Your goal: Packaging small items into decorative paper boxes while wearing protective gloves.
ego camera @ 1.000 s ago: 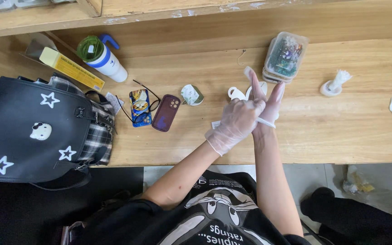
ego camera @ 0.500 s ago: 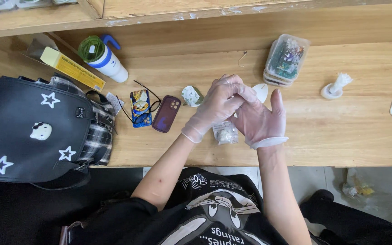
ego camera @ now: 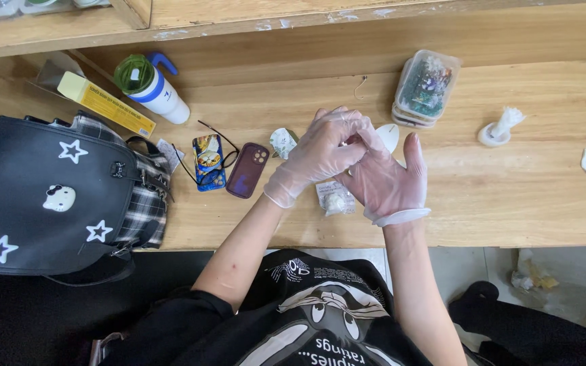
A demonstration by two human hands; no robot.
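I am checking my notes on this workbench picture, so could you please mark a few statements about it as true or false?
1. Both hands wear thin clear gloves. True: the left hand and the right hand are both gloved.
2. The hands are far apart. False: the left hand grips the fingers of the right hand, above the wooden bench.
3. A small clear bag lies on the bench under the hands. True.
4. The drinking bottle has a red lid. False: its lid is green, with a blue handle.
5. The phone in the dark red case lies right of the hands. False: it lies to their left, beside a black bag with white stars.
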